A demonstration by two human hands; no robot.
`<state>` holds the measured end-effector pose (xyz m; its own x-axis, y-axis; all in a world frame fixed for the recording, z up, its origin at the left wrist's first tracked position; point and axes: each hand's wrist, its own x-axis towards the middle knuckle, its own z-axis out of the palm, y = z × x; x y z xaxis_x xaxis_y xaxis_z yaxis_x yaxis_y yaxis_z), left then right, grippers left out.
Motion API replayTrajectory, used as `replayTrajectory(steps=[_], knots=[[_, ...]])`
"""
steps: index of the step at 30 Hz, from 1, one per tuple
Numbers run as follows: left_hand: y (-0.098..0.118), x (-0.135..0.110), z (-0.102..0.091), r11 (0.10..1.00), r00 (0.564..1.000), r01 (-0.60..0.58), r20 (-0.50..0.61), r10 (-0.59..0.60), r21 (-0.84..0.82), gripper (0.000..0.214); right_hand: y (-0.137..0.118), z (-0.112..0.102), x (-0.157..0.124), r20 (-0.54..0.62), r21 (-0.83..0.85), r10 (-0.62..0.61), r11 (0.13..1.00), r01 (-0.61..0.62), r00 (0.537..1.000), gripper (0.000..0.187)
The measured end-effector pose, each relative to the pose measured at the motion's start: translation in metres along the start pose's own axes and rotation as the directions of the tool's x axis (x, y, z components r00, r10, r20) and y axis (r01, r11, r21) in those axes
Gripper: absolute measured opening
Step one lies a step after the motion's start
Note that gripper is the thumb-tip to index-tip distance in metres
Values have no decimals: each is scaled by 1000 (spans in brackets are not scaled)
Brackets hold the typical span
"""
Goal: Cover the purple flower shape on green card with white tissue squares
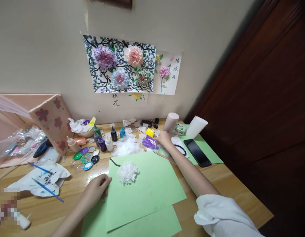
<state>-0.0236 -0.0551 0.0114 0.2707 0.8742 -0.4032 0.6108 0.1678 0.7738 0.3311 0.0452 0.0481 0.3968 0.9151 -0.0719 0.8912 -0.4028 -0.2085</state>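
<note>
My left hand (97, 188) rests on the left edge of a light green sheet (152, 187), fingers curled loosely against the paper. A white tissue-paper flower (127, 172) sits on the sheet, with a dark painted stem beside it. My right hand (163, 138) reaches far across the table to a purple piece (149, 142) lying among white paper scraps (126, 147); its fingers are bent down on the purple piece, and I cannot see whether they grip it.
Several small paint bottles (103, 138) and a paint palette (85, 158) stand at the back left, with two brushes (47, 190) on stained paper. A black phone (197, 152), tape roll (180, 129) and pink tube (170, 122) lie at the right. Flower pictures (121, 64) hang on the wall.
</note>
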Motion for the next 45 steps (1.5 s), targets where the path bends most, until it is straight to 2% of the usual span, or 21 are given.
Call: replayTrajectory(steps=[5,9,12,14,17,21,26,29,32,34,35,37,39,40,42,43,45], knots=[[4,-2,-5,997,993,-61,-105,55,-51,48,-1,-21,-5,-96,139,2,990,11,995,19],[1,1,-9,997,984,-76,-166,70,-34,46,1,-33,-25,-131,340,-85,932,125,988,25],[-1,5,-10,997,985,-74,-157,67,-34,44,3,-22,-57,19,532,-246,823,199,969,35],[-3,8,-10,997,988,-64,-143,58,-41,42,8,-6,-80,132,645,-368,737,202,921,35],[-5,8,-11,998,991,-46,-128,40,-42,41,21,18,-99,164,762,-446,623,174,880,35],[-9,3,-10,999,993,-40,-109,38,-14,42,35,41,-84,67,829,-376,537,158,924,35],[-16,0,-6,999,993,-22,-118,17,-44,42,36,54,-50,-10,849,-279,504,156,960,42],[-17,-1,-5,998,988,-33,-154,23,-58,40,32,48,-52,-37,850,-259,500,166,965,49],[-11,-11,-6,998,971,-49,-230,58,45,36,29,31,-75,-1,840,-332,512,181,943,50],[-2,-21,-4,976,932,-59,-339,129,209,32,25,17,-99,65,809,-441,549,212,895,40],[4,-27,-2,950,894,-72,-403,197,305,32,21,10,-111,137,728,-543,623,287,829,38],[17,-36,6,871,833,-171,-404,378,461,33,10,-1,-134,239,588,-636,696,412,734,36],[29,-40,19,813,813,-282,-324,485,509,31,-4,-7,-152,303,479,-696,702,527,651,32],[33,-40,26,712,756,-403,-229,613,575,30,-11,-8,-159,327,433,-727,683,588,604,32],[39,-38,40,493,651,-541,-32,758,681,29,-22,-7,-167,342,351,-777,627,696,528,32],[40,-37,46,409,636,-561,58,770,720,26,-25,-4,-170,330,308,-800,593,744,501,32],[40,-37,54,299,653,-556,185,735,776,27,-29,4,-174,281,214,-848,511,832,449,34]])
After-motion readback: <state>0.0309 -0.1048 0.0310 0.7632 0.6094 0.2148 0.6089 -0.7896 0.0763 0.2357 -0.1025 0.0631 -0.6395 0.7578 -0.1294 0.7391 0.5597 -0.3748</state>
